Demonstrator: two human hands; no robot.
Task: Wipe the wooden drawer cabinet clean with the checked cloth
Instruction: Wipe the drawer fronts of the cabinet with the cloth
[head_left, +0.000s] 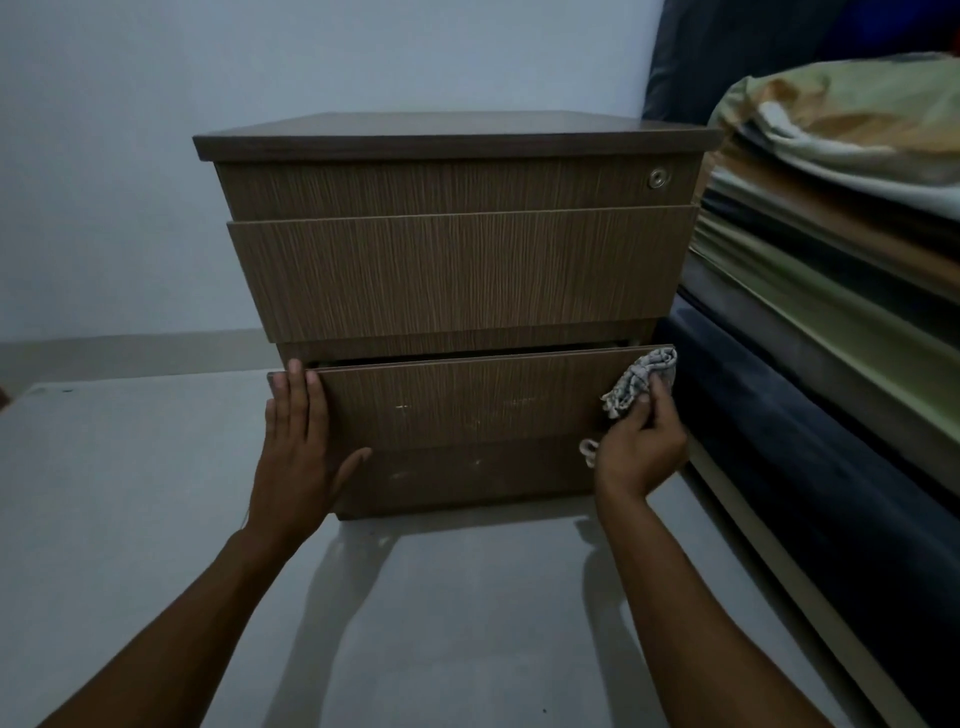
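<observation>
The wooden drawer cabinet (457, 270) is a squat box with a flat overhanging top slab, its fronts faced in brown laminate with fine vertical grain; it stands upright on the pale smooth floor (156, 519), drawer fronts facing the camera, its back close to the light wall (130, 156); a small round metal lock (658, 179) sits near the right end of the top drawer front. The bottom drawer (467, 400) is pulled a little way out, a dark gap showing along its top edge; its front is a long flat panel, long axis running left to right, with a few pale scuff marks on it. The left hand (296, 441) lies flat against the left end of that panel, fingers together and pointing up, fingertips at the top left corner, thumb spread to the side. The right hand (641, 447) is clenched on the checked cloth (641, 382), a soft crumpled wad of grey-and-white weave, pressed against the drawer's top right corner; a loose end hangs below the palm. Just right of the cabinet lies a stack of folded fabrics (831, 249) in green, tan and dark blue.
</observation>
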